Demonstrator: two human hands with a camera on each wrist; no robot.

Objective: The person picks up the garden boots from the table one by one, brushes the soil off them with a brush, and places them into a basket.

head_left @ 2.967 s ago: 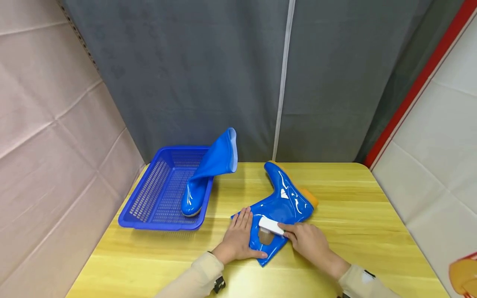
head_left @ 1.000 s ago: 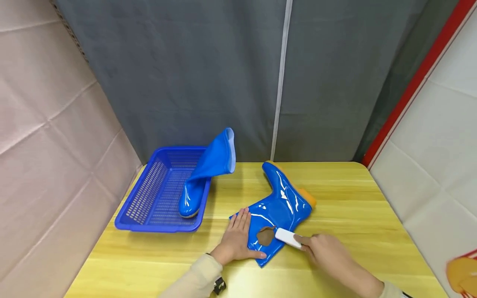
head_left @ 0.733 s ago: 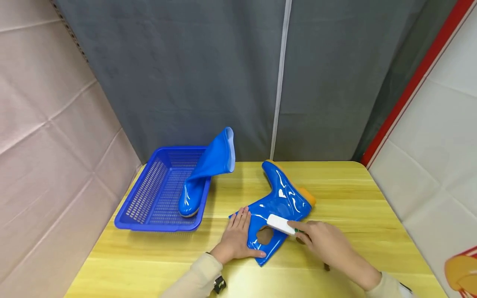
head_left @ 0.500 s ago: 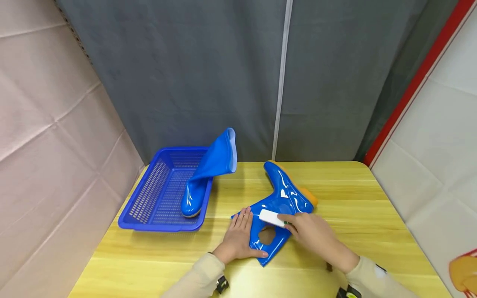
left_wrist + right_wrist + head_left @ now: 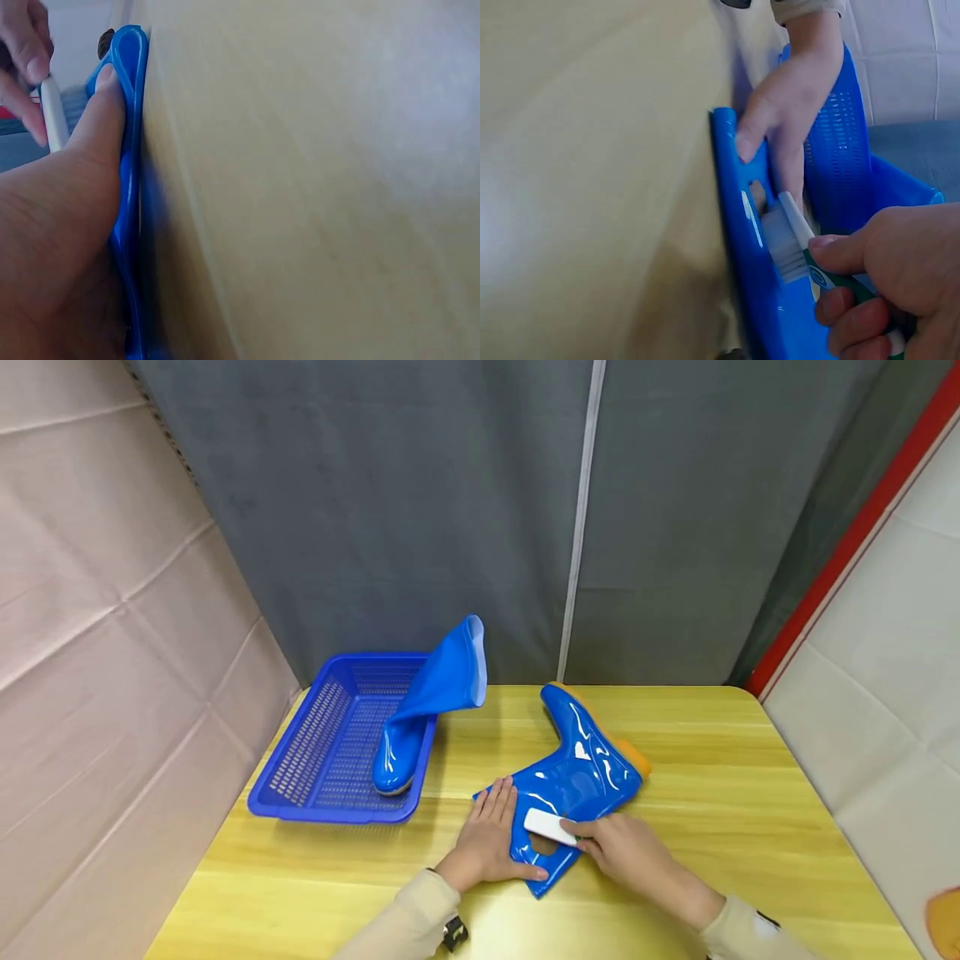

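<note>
A glossy blue rain boot (image 5: 592, 781) with an orange sole lies on its side on the table. In the head view my left hand (image 5: 487, 839) rests flat on its shaft, fingers straight and thumb spread near the opening. My right hand (image 5: 626, 856) grips a scrub brush (image 5: 549, 827), which has a white back. The right wrist view shows the brush's pale bristles (image 5: 784, 244) against the shaft and its green handle (image 5: 840, 281) in the curled fingers. Under the brush lies a brown patch (image 5: 542, 845) on the boot, partly covered.
A blue perforated basket (image 5: 333, 816) stands at the left, with a second blue boot (image 5: 442, 677) leaning over its right rim. Behind the wooden table (image 5: 720, 760) hangs a grey curtain (image 5: 420, 510). A small brown clump (image 5: 106, 43) shows in the left wrist view.
The brush has gone back and forth over the shaft, from the patch's right edge to above it, and now down over the patch. My left hand stays on the boot.
</note>
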